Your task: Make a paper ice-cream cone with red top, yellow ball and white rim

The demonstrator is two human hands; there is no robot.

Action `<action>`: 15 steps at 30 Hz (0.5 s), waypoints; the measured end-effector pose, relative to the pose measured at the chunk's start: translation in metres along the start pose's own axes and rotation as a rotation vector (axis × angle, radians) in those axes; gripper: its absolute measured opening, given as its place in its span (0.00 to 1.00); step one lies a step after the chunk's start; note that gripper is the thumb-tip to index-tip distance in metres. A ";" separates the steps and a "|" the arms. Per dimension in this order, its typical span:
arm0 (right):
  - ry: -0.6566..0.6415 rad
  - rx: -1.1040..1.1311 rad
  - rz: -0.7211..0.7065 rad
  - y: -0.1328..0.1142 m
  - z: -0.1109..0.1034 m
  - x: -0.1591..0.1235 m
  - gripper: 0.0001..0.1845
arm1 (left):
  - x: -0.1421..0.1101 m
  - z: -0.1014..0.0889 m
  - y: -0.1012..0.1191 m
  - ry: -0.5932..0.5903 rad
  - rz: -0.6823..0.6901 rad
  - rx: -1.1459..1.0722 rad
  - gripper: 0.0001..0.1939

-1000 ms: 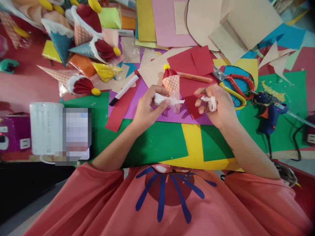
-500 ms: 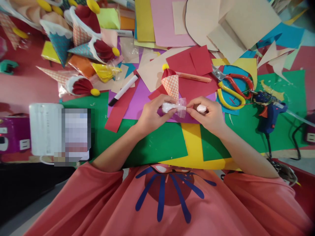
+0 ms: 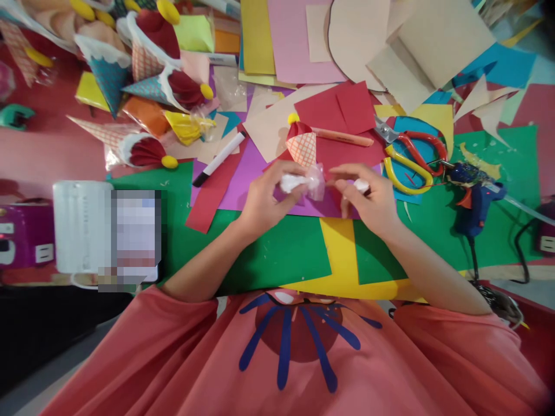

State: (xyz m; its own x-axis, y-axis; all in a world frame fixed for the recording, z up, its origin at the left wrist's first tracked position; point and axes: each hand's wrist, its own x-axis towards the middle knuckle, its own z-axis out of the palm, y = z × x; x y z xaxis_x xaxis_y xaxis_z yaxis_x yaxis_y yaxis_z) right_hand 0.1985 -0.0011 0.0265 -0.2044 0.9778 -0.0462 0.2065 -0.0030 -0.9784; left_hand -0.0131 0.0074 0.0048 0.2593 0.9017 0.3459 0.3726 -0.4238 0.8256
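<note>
My left hand (image 3: 262, 196) pinches a small clear plastic bag (image 3: 315, 182) of white, clay-like material between thumb and fingers. The bag's gathered mouth points to the right. Just right of it is my right hand (image 3: 376, 201), its thumb and forefinger apart from the bag and slightly blurred. A small white lump (image 3: 361, 185), also clay-like, is tucked in that hand's curled fingers. Right behind the bag lies an ice-cream-cone craft piece (image 3: 302, 148) with an orange checked cone, red top and yellow ball. The bag hides its tip.
Scissors (image 3: 416, 153) and a blue glue gun (image 3: 477, 208) with its cord lie to the right. A marker (image 3: 220, 159) rests on paper at left, near a phone (image 3: 136, 231). Finished cones (image 3: 143, 151) crowd the upper left; coloured sheets (image 3: 303, 40) spread across the back.
My right fingers have let go of the bag's mouth and drawn slightly apart from it. The mouth has crumpled and spread; the left hand keeps its hold.
</note>
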 end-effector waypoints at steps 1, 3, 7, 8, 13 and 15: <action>0.016 0.070 0.054 -0.002 -0.001 0.001 0.13 | 0.002 -0.003 -0.003 0.054 -0.021 0.020 0.13; 0.029 0.161 0.129 -0.004 -0.004 0.002 0.17 | 0.008 -0.009 -0.010 0.178 -0.028 0.030 0.15; 0.045 0.249 0.166 -0.002 -0.008 0.006 0.26 | 0.019 -0.019 -0.019 0.327 -0.039 -0.071 0.16; 0.060 0.286 0.159 -0.001 -0.009 0.008 0.28 | 0.021 -0.021 -0.020 0.343 -0.067 -0.099 0.17; 0.058 0.408 0.201 0.000 -0.009 0.014 0.33 | 0.025 -0.031 -0.033 0.460 -0.305 -0.387 0.20; 0.044 0.417 0.204 -0.001 -0.008 0.015 0.30 | 0.026 -0.036 -0.043 0.480 -0.332 -0.406 0.16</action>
State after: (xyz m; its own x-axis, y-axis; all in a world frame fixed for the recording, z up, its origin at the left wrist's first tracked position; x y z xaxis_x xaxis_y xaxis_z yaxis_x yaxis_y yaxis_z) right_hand 0.2034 0.0149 0.0286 -0.1572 0.9564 -0.2461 -0.1661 -0.2713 -0.9481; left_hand -0.0545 0.0522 -0.0053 -0.2665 0.9553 0.1283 -0.0219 -0.1391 0.9900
